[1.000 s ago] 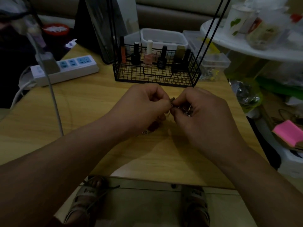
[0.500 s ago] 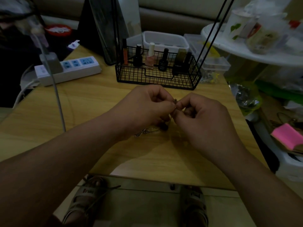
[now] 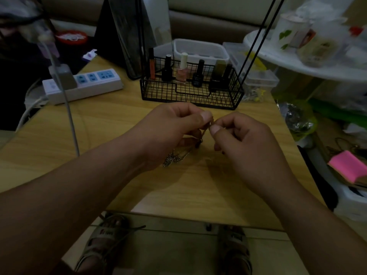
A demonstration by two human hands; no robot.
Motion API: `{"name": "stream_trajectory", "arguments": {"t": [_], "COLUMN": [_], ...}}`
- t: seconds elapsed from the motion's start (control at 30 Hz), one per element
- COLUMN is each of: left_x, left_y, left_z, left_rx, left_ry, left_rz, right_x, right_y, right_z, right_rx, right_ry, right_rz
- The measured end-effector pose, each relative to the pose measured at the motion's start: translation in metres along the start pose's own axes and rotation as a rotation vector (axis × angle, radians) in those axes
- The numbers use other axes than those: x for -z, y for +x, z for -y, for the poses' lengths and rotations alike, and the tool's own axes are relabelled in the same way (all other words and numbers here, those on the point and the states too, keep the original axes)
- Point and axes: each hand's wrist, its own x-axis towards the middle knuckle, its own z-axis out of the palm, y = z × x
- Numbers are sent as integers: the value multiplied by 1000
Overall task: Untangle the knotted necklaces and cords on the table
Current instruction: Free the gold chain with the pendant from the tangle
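Note:
A thin metal necklace chain [image 3: 174, 157] hangs from my fingertips and pools in a small tangle on the wooden table [image 3: 119, 135] under my left palm. My left hand [image 3: 172, 132] pinches the upper end of the chain between thumb and forefinger. My right hand [image 3: 244, 143] pinches the same stretch just to the right, thumb tip close against the left thumb. Both hands hover a little above the table's middle. The knot itself is mostly hidden by my fingers.
A black wire basket [image 3: 190, 90] with several nail polish bottles stands just behind my hands. A white power strip [image 3: 83, 86] with a plugged cable lies at the back left. Clear plastic boxes [image 3: 256, 76] sit at the back right. A pink pad [image 3: 347, 167] lies off the table's right edge.
My hands have lifted slightly and drawn a little apart, pulling a short length of chain taut between them. More of the chain now shows lying on the table below my left hand.

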Motion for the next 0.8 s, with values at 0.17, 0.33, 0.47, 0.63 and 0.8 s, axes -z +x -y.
{"name": "stream_trajectory", "arguments": {"t": [0.17,0.33,0.47,0.63,0.8], "left_x": [0,-2,-4,-8,-13], "left_y": [-2,-2,-1,-1,-2], "left_z": [-1,-1,0,3,3], "left_rx": [-69,-104,-137,-159,-78], "left_ry": [66,104,127,134,71], "left_rz": [-23,-47,-75,-172,-146], "right_x": [2,-2,-5,-8,-8], "right_y": [0,0,-1,0,0], "right_z": [4,4,3,3,1], "right_rx": [-103,-188,-259,-310,-312], "right_ry": [150,236,347,557,662], "right_rz": [20,20,14,38,47]}}
